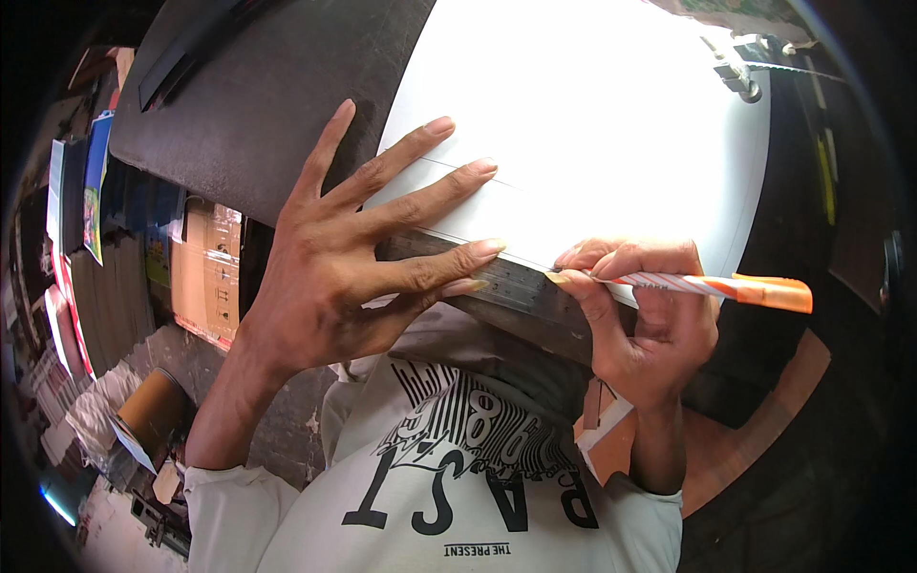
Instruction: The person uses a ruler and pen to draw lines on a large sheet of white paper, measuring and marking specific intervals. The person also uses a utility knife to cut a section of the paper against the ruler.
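Observation:
A large white sheet of paper (592, 124) lies on the dark table in front of me, with thin ruled lines near its left and near edges. Along its near edge runs a metal ruler (535, 286). My left hand (373, 229) is spread over the paper's left side, its index finger and thumb pressing on the ruler. In my right hand (650, 306) is a striped orange-and-white pen (707, 285), pinched between thumb and fingers. Its orange cap end points right, and its tip meets the paper by the ruler's edge.
The dark tabletop (258, 115) extends to the left, with a black elongated object (191, 62) at its far side. A metal clip-like fitting (737, 72) sits at the paper's far right corner. Left of the table stand a cardboard box (205, 272), stacked papers (119, 296) and a brown roll (153, 409).

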Available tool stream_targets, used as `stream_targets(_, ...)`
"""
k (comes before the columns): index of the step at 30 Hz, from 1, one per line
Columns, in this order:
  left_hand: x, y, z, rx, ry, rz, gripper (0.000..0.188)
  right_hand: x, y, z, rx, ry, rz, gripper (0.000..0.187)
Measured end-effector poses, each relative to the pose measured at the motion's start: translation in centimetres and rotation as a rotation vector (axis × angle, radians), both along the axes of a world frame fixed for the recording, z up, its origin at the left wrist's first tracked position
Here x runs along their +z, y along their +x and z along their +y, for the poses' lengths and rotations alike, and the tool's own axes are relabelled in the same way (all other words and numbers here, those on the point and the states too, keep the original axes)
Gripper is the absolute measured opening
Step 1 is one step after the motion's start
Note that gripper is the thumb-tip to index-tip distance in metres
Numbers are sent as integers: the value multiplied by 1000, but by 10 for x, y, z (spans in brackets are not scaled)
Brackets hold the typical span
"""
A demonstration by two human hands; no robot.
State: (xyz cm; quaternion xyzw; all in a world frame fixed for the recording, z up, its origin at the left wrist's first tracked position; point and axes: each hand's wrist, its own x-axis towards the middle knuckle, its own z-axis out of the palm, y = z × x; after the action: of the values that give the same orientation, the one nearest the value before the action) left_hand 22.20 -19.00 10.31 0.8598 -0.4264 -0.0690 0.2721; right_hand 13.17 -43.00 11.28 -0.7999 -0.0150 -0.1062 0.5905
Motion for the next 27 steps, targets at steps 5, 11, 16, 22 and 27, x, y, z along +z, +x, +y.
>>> stream_targets(5, 0, 4, -1, -10, 14, -7, 38, 9, 5, 3, 46, -203, -6, 18)
stream_targets(11, 3, 7, 8, -22, 39, -5, 35, 26, -17, -50, -166, 278, -120, 20)
stream_targets(16, 23, 48, 23, 183, -83, -213, 30, 75, -107, -148, -372, -655, 347, 34)
stream_targets(22, 30, 116, 76, 538, -74, -231, 56, 53, -166, -171, -290, -821, 300, 50)
stream_targets(27, 27, 157, 91, 577, 6, -311, 44, 43, -202, -193, -367, -786, 323, 37)
